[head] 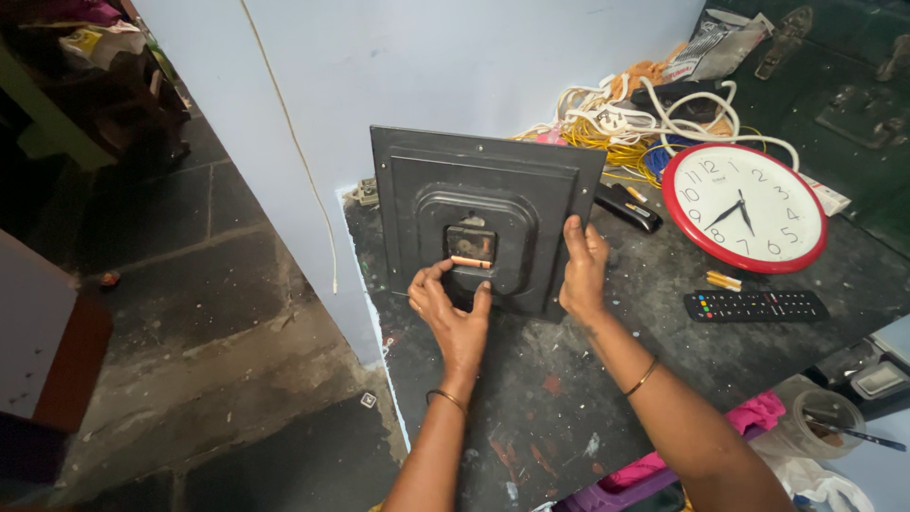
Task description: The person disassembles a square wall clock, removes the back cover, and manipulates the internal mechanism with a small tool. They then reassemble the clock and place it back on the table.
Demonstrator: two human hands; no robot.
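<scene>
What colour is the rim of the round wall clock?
Red, around a white face; the round wall clock shows clearly in the head view.
</scene>
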